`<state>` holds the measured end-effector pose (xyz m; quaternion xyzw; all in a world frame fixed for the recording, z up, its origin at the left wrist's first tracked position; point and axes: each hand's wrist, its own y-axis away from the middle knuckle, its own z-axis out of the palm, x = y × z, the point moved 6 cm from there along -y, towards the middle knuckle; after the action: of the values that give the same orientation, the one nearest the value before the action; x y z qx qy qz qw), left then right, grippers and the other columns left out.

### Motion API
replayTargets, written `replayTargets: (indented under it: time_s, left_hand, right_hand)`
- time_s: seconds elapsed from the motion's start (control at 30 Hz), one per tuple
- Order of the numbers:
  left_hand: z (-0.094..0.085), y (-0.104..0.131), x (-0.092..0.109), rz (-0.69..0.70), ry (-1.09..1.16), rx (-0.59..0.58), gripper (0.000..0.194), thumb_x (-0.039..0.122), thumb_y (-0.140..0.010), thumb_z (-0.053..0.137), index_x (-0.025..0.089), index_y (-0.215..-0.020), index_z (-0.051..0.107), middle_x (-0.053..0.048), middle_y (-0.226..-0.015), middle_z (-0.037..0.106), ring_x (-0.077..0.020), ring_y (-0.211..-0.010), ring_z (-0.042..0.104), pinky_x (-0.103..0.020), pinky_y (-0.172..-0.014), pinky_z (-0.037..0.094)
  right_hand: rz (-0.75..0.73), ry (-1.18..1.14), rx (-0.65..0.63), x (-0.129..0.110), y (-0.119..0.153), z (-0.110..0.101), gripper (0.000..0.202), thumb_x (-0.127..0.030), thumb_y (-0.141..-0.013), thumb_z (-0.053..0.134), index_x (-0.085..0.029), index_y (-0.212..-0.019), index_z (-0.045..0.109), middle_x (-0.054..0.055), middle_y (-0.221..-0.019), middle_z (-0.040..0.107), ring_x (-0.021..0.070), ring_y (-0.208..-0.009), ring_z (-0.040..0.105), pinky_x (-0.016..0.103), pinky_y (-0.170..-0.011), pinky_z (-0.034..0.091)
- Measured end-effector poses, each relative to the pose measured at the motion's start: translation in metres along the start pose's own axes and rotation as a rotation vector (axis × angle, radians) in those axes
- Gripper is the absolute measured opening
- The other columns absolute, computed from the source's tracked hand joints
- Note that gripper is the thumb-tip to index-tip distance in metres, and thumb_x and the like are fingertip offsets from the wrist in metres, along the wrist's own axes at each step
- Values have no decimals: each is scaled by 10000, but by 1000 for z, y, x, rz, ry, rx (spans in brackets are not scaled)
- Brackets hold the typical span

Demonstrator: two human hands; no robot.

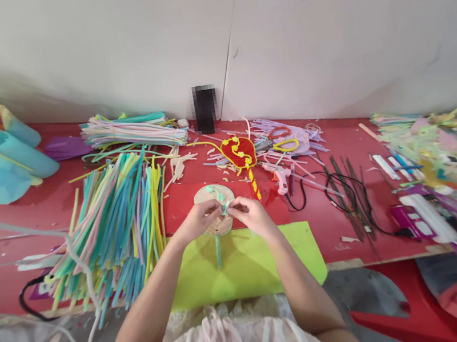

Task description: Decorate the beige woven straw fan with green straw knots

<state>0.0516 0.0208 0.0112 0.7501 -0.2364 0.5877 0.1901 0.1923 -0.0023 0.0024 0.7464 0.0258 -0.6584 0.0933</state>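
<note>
Above a round cream fan-like piece (219, 227) with a green stem, my left hand (201, 218) and my right hand (249, 214) meet fingertip to fingertip. Both pinch a small pale green pipe-cleaner piece (225, 208) between them. Another mint green bit (211, 190) lies on the upper part of the round piece. The round piece rests over red sheet, its stem on a lime green sheet (284, 251).
Bundled pipe cleaners (111, 224) spread at the left. Behind my hands are a red and yellow fan-shaped piece (237, 152), scissors (285, 145) and a pink glue gun (281, 177). A black cable (370, 215) and power strip (413, 221) lie right.
</note>
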Motion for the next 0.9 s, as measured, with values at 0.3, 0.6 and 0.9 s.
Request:
replayTargets:
  time_s: [0.3, 0.6, 0.9]
  left_hand:
    - [-3, 3, 3, 13, -75, 28, 222, 289, -847, 468, 136, -752, 599, -8, -716, 603, -117, -702, 544, -207, -674, 406]
    - [-9, -3, -40, -109, 37, 224, 229, 328, -814, 485, 152, -699, 578, 0, -683, 628, -127, -682, 569, -214, -673, 418]
    - [-6, -4, -49, -155, -32, 222, 247, 327, -814, 483, 153, -658, 566, 9, -640, 609, -113, -616, 526, -200, -590, 381]
  right_hand:
    - [18, 74, -46, -1, 0, 1, 240, -425, -785, 602, -208, -871, 657, 13, -848, 683, 178, -817, 632, 288, -759, 481]
    - [57, 182, 354, 25, -5, -107, 356, -517, -760, 585, -184, -867, 648, 78, -821, 696, 227, -780, 659, 341, -691, 523]
    - [-119, 1080, 331, -17, -107, -209, 253, -244, -862, 447, -187, -1002, 649, 73, -1009, 682, 202, -938, 624, 330, -860, 467]
